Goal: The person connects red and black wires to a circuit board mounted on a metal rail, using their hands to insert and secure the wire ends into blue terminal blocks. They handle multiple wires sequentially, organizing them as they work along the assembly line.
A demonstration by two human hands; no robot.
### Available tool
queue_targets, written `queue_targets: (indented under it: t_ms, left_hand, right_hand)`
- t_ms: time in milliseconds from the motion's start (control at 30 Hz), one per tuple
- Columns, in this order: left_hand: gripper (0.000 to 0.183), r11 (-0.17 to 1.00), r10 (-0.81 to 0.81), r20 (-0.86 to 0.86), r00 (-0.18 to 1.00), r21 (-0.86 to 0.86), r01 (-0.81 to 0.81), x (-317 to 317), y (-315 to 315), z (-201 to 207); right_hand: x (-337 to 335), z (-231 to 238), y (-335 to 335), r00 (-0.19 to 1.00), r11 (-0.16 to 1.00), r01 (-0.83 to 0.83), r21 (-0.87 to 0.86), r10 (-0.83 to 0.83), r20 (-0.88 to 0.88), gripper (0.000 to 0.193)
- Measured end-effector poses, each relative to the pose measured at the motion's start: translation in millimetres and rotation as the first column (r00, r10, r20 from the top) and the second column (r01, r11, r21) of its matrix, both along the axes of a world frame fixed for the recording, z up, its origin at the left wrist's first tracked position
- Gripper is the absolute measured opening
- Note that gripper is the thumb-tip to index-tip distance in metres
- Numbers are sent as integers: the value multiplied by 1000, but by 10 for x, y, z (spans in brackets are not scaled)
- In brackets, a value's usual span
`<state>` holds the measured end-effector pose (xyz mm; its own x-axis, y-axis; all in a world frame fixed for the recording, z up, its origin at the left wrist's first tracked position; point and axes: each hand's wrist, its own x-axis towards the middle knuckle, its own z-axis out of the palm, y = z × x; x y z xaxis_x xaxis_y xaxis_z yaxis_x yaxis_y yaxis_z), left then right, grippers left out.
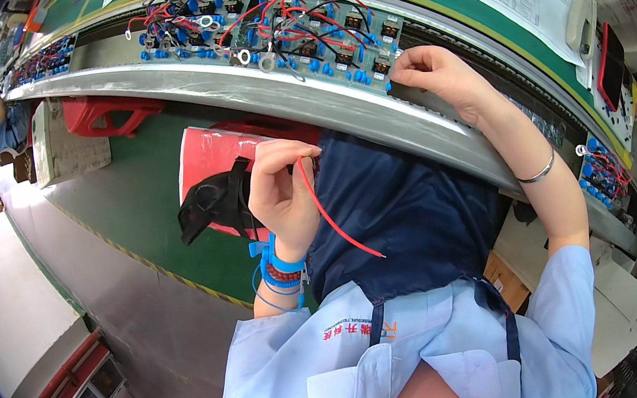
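Head view. My left hand (pixel 282 192) is raised in front of my dark blue apron (pixel 402 212), thumb and fingertips pinched shut on one end of a thin red insulated wire (pixel 332 217); the wire hangs down and to my right, its free end lying against the apron. A blue coiled wrist strap (pixel 278 270) sits on that wrist.

My right hand (pixel 435 73) reaches forward to the near edge of the long green circuit board (pixel 271 38) studded with blue capacitors and looped red and black leads, fingers curled and pressing on the board's right end; I cannot tell whether they grip anything. The board rests on the silver metal conveyor rail (pixel 254 90) of the worktop. A silver bangle (pixel 539 172) is on my right wrist.
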<state>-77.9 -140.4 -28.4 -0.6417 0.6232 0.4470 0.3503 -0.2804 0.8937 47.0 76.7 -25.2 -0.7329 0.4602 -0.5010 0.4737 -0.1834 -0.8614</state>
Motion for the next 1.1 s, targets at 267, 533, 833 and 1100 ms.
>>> queue_targets:
  t_ms: [267, 533, 833, 1100]
  left_hand:
    - [16, 999, -32, -29, 999, -29, 31, 52, -49, -60]
    - [19, 983, -169, -98, 981, -85, 161, 280, 75, -88]
    - [27, 956, -292, -344, 892, -135, 261, 413, 287, 61]
    - [38, 938, -329, -522, 787, -85, 336, 501, 473, 187]
  right_hand:
    - [587, 40, 1, 995, 995, 91, 28, -92, 32, 16]
    - [1402, 191, -45, 952, 962, 238, 133, -258, 166, 14]
    - [1743, 365, -161, 939, 810, 194, 554, -316, 133, 12]
    - [1425, 904, -589, 978, 927, -46, 373, 117, -170, 21]
